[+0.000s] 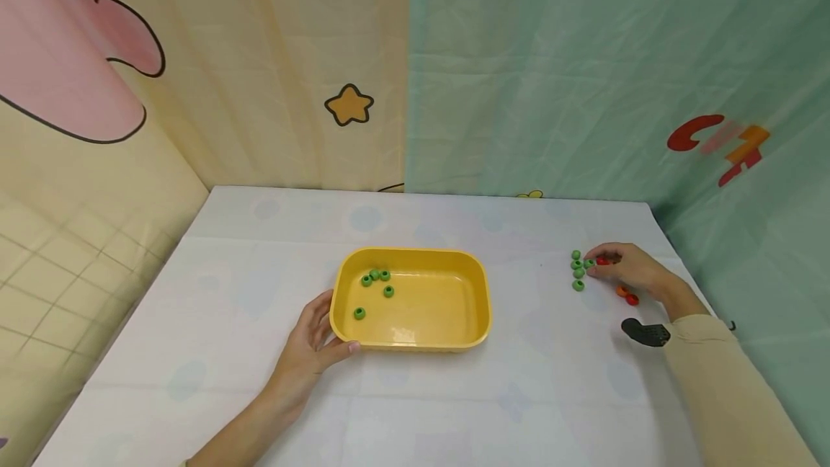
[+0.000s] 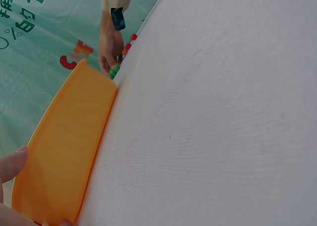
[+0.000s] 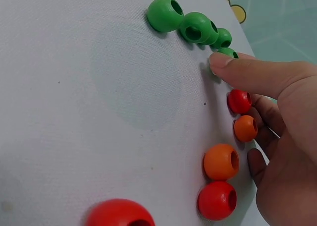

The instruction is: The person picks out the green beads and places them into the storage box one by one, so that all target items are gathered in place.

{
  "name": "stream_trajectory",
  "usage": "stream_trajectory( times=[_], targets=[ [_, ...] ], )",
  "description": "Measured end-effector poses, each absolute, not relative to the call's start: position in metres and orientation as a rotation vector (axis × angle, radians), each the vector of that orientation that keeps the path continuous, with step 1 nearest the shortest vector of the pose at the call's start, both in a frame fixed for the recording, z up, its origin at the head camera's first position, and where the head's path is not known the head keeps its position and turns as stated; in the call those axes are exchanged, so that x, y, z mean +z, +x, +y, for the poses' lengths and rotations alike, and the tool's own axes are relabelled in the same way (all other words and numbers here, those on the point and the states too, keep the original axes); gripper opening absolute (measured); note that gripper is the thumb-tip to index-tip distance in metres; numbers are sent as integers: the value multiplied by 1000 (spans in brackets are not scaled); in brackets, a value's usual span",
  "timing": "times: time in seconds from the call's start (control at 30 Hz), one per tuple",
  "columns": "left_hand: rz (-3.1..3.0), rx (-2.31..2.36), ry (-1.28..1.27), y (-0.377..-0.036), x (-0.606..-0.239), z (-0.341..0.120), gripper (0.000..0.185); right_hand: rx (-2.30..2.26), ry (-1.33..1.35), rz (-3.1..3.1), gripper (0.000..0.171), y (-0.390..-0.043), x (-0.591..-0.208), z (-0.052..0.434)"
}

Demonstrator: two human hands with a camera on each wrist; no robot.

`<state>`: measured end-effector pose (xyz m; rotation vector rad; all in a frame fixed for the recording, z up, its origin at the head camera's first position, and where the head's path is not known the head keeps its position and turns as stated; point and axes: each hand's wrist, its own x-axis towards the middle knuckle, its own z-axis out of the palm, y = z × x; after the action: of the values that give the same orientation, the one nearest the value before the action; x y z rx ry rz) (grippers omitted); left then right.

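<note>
while the right hand (image 3: 277, 137) pinches it, the green bead (image 3: 229, 53) shows a round hole.

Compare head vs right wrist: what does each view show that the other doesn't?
Head only: the yellow tray with five green beads inside, the left hand gripping its near-left corner, and the backdrop.
Right wrist only: bead holes close up, and separate red and orange beads.
Both: the right hand at the loose green beads on the white table.
</note>
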<state>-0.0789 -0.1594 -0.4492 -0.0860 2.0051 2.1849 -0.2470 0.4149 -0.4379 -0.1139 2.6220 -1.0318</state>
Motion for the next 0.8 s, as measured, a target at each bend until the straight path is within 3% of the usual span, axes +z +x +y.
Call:
stream_trajectory(
  times=[0.47,0.8],
  targets=[
    [2005,2180,-95,-79,-448,-158,94,-921,-157,2696,38,-243,-416,413],
    [1985,2199,-101,-79,-447,-158,94,-923,-202,2696,38,-249,-405,399]
  ],
)
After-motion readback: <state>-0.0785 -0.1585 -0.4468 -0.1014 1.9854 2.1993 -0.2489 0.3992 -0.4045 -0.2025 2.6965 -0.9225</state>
